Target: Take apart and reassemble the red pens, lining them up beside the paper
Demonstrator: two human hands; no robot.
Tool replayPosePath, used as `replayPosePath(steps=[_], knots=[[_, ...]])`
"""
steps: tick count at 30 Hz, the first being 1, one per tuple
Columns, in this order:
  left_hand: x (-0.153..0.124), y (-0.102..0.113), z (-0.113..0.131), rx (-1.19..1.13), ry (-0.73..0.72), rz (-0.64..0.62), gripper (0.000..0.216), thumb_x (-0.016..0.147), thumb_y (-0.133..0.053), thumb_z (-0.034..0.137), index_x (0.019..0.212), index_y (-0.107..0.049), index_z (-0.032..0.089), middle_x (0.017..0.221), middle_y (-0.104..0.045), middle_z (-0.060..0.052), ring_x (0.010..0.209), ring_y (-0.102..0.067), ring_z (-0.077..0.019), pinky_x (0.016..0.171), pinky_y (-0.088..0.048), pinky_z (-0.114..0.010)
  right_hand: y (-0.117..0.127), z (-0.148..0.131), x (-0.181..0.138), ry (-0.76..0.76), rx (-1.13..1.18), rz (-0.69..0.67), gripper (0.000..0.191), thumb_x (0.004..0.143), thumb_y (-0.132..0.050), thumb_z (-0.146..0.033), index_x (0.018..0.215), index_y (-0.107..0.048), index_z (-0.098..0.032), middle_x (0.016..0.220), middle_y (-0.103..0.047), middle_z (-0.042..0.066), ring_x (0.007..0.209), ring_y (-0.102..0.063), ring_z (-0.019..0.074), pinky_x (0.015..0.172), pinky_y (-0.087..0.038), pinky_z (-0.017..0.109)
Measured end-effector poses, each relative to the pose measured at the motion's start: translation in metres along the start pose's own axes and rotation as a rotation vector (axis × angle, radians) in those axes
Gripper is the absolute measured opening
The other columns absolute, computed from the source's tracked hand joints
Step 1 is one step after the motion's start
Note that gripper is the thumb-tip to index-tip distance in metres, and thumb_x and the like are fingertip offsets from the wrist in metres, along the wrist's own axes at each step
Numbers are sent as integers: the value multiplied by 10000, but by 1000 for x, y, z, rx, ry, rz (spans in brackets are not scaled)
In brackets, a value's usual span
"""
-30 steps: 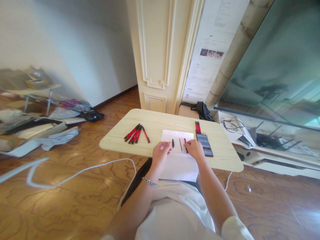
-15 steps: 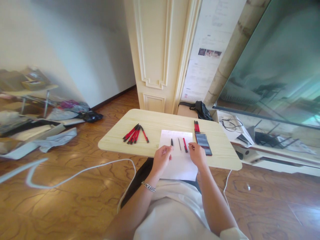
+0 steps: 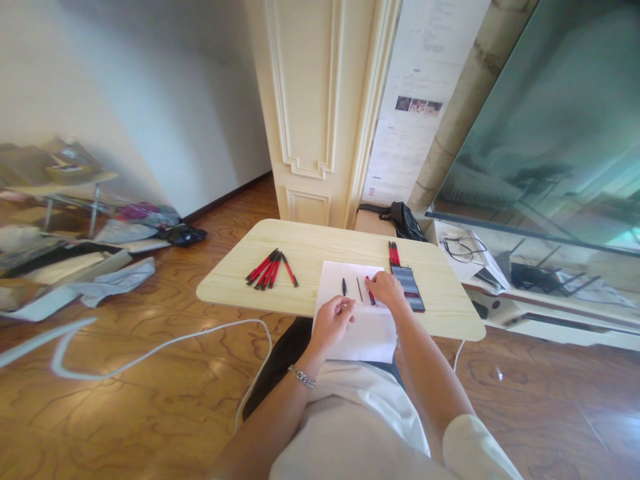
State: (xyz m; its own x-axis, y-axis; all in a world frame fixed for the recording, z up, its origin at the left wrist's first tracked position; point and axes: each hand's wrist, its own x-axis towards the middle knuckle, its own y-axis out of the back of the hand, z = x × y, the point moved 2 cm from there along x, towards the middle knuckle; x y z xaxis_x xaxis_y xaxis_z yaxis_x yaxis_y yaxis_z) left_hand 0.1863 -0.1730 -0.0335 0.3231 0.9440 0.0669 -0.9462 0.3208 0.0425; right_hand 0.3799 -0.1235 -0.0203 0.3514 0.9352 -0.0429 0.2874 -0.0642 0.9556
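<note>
A white sheet of paper (image 3: 350,277) lies on the small light wooden table (image 3: 310,240). On it are a short black pen part (image 3: 344,287), a thin dark refill (image 3: 359,288) and a red pen barrel (image 3: 371,293). My right hand (image 3: 386,290) rests on the paper with its fingertips on the red barrel. My left hand (image 3: 334,322) lies at the near edge of the paper, fingers curled and pinched together; whether it holds anything is hidden.
Several red-and-black pens (image 3: 270,268) lie bunched at the table's left. A dark pen box (image 3: 409,288) and a few red pens (image 3: 394,253) sit at the right. A white cable (image 3: 150,350) crosses the wooden floor. Clutter lies at the far left.
My right hand moved forward and left onto the red barrel. My left hand drew back slightly toward the paper's near edge.
</note>
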Motion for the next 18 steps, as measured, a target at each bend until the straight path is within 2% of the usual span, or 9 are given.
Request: replayPosePath(steps=[5, 10, 15, 18], knots=[[2, -1, -5, 46, -22, -9, 385, 824, -530, 521, 881, -630, 153, 604, -610, -10, 460, -498, -104, 462, -376, -212, -1, -2, 5, -28, -30, -21, 362, 829, -513, -429, 949, -699, -143, 984, -692, 174, 915, -644, 254, 723, -424, 290], [3, 0, -6, 56, -50, -13, 373, 829, -533, 512, 889, -631, 157, 650, -634, -22, 531, -560, -127, 503, -421, -229, 7, -2, 0, 2, 39, 47, 325, 840, -492, -397, 812, -712, -159, 885, -707, 158, 880, -648, 256, 701, -410, 293], [5, 1, -2, 71, -109, 22, 335, 826, -563, 477, 902, -652, 164, 795, -688, -58, 689, -635, -166, 622, -483, -264, 22, -2, -18, 95, 365, 231, 317, 844, -501, -440, 814, -698, -193, 805, -716, 76, 788, -649, 208, 679, -409, 270], [4, -2, 3, 36, -132, 33, 331, 818, -597, 446, 998, -651, 173, 961, -698, -83, 839, -655, -189, 743, -505, -293, 22, -11, -40, 147, 673, 236, 336, 840, -507, -464, 859, -684, -179, 785, -713, 55, 693, -643, 176, 651, -436, 260]])
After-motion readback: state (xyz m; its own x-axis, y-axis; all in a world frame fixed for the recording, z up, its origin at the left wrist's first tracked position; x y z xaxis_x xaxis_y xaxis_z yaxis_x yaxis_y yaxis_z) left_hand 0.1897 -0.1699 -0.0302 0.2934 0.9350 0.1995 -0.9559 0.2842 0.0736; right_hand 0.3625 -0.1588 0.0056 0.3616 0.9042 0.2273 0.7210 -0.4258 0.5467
